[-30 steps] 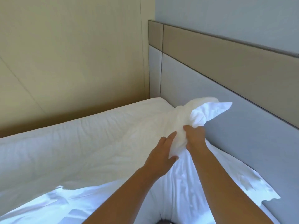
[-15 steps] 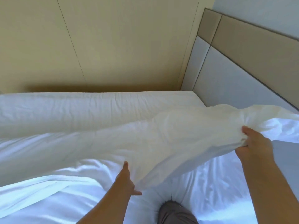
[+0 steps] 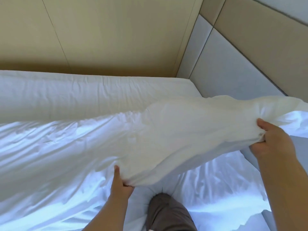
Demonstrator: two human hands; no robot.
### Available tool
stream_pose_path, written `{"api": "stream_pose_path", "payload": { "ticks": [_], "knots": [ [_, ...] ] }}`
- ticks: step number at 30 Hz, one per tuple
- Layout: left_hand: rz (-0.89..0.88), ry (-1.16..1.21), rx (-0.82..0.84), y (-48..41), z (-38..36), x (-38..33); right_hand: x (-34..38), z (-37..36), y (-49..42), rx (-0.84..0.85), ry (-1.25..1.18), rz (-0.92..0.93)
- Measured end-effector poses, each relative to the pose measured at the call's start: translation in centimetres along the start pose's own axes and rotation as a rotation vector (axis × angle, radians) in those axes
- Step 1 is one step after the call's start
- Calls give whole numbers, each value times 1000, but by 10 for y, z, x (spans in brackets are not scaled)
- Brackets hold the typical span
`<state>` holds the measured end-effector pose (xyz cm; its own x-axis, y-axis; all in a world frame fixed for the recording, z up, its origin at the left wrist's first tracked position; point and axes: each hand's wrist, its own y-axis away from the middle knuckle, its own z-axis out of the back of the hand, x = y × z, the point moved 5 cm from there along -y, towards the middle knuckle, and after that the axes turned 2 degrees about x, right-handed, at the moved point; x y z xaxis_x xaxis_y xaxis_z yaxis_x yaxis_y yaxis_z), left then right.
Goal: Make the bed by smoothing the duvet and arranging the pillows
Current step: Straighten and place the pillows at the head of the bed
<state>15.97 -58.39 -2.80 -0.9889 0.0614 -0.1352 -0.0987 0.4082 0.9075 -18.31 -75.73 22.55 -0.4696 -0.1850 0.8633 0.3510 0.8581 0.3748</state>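
The white duvet [image 3: 70,139] is spread across the bed from the left edge of the view, its far side lying in a long rumpled roll along the beige panelled wall [image 3: 103,30]. Towards the right the duvet is lifted off the bed and drawn into a taut, creased span between the two hands.

The left hand [image 3: 120,185] is closed on the near hem of the duvet at lower centre – the thumb is laid on top of the cloth and the fingers are tucked beneath it. Just to its right, a knee in a grey-brown trouser leg [image 3: 168,214] is pressed into the white bed sheet [image 3: 211,182], which is dimpled and wrinkled around it. The sheet is left uncovered below the raised part of the duvet.

The right hand [image 3: 273,140] is held higher, above the sheet, and a bunched corner of the duvet is gripped in it – the cloth is gathered between thumb and curled fingers. Behind it, the padded headboard [image 3: 233,75] of grey and tan panels is seen meeting the wall at the corner.
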Motion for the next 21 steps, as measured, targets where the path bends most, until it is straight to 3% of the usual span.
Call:
{"api": "stream_pose_path", "payload": {
  "ticks": [5, 10, 13, 16, 21],
  "knots": [
    [-338, -29, 274, 6, -12, -82, -13, -9, 11, -14, -42, -25],
    [-430, 82, 423, 47, -14, -139, -15, -12, 33, 80, -71, -50],
    [-429, 87, 506, 79, -11, -123, -4, 8, 42, 111, -82, -32],
    [-479, -111, 477, 101, 5, -89, 4, 43, 46, 77, -53, -38],
    [-329, -35, 486, 73, 60, -26, -15, 102, 41, -8, 3, -131]
  ]
}}
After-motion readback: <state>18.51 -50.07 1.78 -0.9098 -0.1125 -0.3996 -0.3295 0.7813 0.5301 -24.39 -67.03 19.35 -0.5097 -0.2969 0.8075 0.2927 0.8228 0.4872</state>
